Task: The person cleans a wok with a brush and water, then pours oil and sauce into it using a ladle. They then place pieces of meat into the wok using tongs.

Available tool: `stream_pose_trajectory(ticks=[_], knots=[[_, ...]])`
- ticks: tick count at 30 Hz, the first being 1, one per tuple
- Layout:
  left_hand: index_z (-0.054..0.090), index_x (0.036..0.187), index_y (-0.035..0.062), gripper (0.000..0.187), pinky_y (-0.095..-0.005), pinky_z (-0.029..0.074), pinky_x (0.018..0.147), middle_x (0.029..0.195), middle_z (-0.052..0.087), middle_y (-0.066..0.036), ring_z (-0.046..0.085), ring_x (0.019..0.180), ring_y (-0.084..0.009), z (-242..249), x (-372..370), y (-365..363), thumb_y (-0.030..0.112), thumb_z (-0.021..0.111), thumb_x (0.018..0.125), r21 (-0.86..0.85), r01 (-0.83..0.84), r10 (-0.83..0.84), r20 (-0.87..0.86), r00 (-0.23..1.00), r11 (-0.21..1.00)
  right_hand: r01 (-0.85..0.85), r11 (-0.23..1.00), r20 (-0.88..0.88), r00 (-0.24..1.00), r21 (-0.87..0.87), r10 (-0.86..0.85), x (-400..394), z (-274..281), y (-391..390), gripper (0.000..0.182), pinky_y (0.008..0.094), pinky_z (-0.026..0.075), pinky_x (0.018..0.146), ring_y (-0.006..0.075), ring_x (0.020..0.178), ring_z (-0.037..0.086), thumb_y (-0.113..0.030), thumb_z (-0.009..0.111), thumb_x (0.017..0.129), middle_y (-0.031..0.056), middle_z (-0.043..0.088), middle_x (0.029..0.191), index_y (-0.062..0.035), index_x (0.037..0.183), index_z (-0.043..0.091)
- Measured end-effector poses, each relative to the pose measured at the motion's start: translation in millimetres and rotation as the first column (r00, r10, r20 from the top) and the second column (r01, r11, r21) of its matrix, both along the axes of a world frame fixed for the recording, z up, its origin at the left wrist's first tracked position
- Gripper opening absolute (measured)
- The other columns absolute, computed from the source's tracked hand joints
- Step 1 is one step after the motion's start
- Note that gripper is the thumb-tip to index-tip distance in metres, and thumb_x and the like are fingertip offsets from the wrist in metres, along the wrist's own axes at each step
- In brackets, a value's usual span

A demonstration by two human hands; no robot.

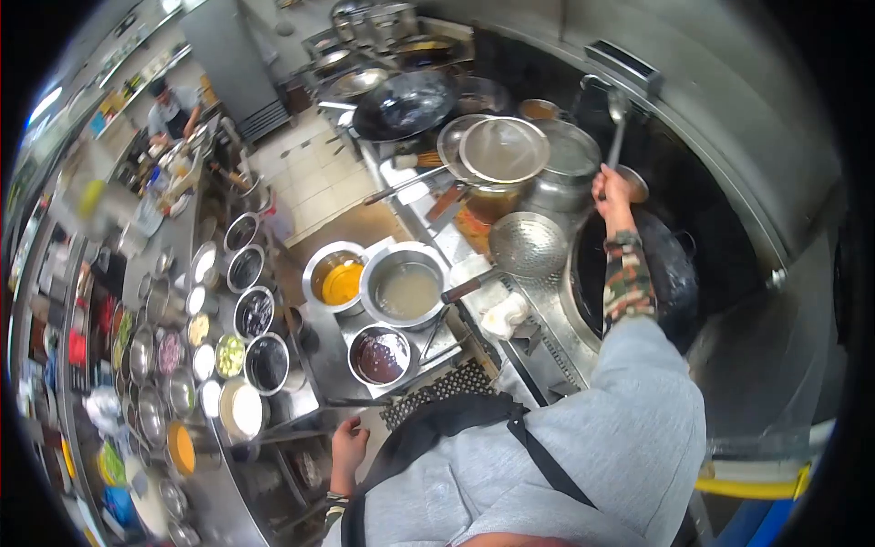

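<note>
My right hand (pixel 612 190) is stretched out over the stove, its fingers wrapped round the handle of a metal ladle (pixel 618 108). The ladle's head points away from me, near the back wall. Below my right forearm sits a large dark wok (pixel 670 283), partly hidden by the sleeve. A small round metal bowl-like piece (pixel 633 184) shows just beside that hand. My left hand (pixel 348 447) hangs low at my side, fingers loosely bent and apart, with nothing visible in it. It is nearest the counter edge with the sauce pots.
A perforated strainer (pixel 529 244), a fine sieve (pixel 504 150) and a lidded pot (pixel 570 155) stand left of the wok. Pots of yellow liquid (pixel 342 283), cloudy liquid (pixel 407 290) and dark red sauce (pixel 380 356) sit closer. A co-worker (pixel 171 114) stands far left.
</note>
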State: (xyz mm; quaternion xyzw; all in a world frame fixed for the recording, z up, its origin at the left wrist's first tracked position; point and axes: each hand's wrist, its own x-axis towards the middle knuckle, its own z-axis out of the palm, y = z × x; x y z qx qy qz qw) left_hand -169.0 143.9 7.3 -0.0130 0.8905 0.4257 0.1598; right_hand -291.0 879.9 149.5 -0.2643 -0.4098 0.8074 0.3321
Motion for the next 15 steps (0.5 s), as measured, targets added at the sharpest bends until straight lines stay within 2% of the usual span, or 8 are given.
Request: stream_pose_trajectory(ticks=[2,4,6,8,10,12,14,15], knots=[[0.058,0.113,-0.0034,0.041,-0.0326,0.051,0.072,0.093,0.068,-0.020,0.067,0.081,-0.0235,-22.1,13.5,-9.1,0.018,0.064,0.078,0.018,-0.110,0.109,0.045,0.993,0.994,0.116,0.982,-0.052,0.993,0.147,-0.110,10.9,-10.5,-72.8,0.022,0.0241,0.030,0.037,0.0076,0.043,0.038,-0.015,0.061,0.088,-0.0035,0.042,0.057,-0.0132,0.072,0.046],[0.059,0.113,-0.0009,0.042,-0.0354,0.051,0.073,0.092,0.068,-0.020,0.067,0.081,-0.0269,-21.9,32.0,-9.6,0.021,0.064,0.078,-0.111,-0.040,0.036,-0.040,0.999,0.993,0.197,0.959,0.105,0.970,0.203,-0.221,15.9,-30.6,-145.0,0.017,0.0230,0.029,0.038,0.0062,0.045,0.040,-0.012,0.062,0.087,-0.0049,0.042,0.057,-0.0122,0.076,0.048],[0.060,0.113,0.0013,0.043,-0.0378,0.051,0.075,0.091,0.068,-0.020,0.067,0.083,-0.0299,-3.6,43.8,1.6,0.023,0.064,0.077,-0.134,-0.084,0.087,0.022,0.996,0.987,0.036,0.989,0.084,0.996,-0.141,-0.025,20.0,-86.4,-160.5,0.017,0.0260,0.032,0.037,0.0088,0.043,0.041,-0.018,0.064,0.085,-0.0038,0.041,0.055,-0.0123,0.075,0.051],[0.060,0.113,0.0013,0.043,-0.0381,0.051,0.075,0.091,0.068,-0.020,0.067,0.083,-0.0313,4.8,53.1,2.3,0.022,0.063,0.076,-0.016,-0.117,0.118,0.086,0.989,0.993,0.073,0.997,0.200,0.977,0.024,-0.076,31.1,-80.9,-206.0,0.024,0.0278,0.033,0.037,0.0112,0.043,0.040,-0.022,0.060,0.086,-0.0015,0.041,0.055,-0.0113,0.067,0.049],[0.060,0.114,0.0006,0.043,-0.0364,0.050,0.082,0.107,0.065,-0.018,0.065,0.095,-0.0278,0.1,58.9,-9.9,0.022,0.063,0.077,-0.061,-0.092,0.100,0.161,0.982,0.994,0.009,0.998,0.312,0.950,0.066,-0.029,27.9,-103.0,-192.1,0.027,0.0278,0.034,0.038,0.0120,0.044,0.041,-0.021,0.058,0.087,-0.0009,0.043,0.056,-0.0114,0.065,0.047],[0.060,0.114,0.0009,0.043,-0.0363,0.050,0.082,0.108,0.064,-0.019,0.065,0.094,-0.0280,6.5,72.9,-26.9,0.023,0.063,0.077,-0.073,-0.159,0.168,0.142,0.976,0.985,-0.011,0.999,0.346,0.938,0.049,-0.007,26.5,-95.2,-186.6,0.028,0.0275,0.034,0.038,0.0121,0.043,0.040,-0.020,0.057,0.088,-0.0012,0.041,0.056,-0.0117,0.064,0.045],[0.060,0.114,0.0012,0.043,-0.0362,0.050,0.083,0.109,0.064,-0.019,0.065,0.094,-0.0282,7.4,73.2,-41.2,0.023,0.063,0.077,-0.082,-0.183,0.192,0.109,0.975,0.980,-0.172,0.985,0.268,0.948,-0.018,0.171,7.8,-108.4,-122.7,0.028,0.0272,0.034,0.039,0.0116,0.044,0.039,-0.019,0.056,0.087,-0.0011,0.040,0.055,-0.0119,0.063,0.044],[0.060,0.114,0.0014,0.043,-0.0361,0.050,0.083,0.109,0.064,-0.018,0.065,0.094,-0.0286,4.2,76.0,-54.4,0.023,0.064,0.077,-0.128,-0.204,0.215,0.078,0.974,0.971,-0.119,0.993,0.255,0.959,-0.025,0.122,-2.9,-95.0,-102.5,0.028,0.0270,0.033,0.039,0.0113,0.044,0.039,-0.021,0.057,0.087,-0.0013,0.041,0.055,-0.0128,0.063,0.044]])
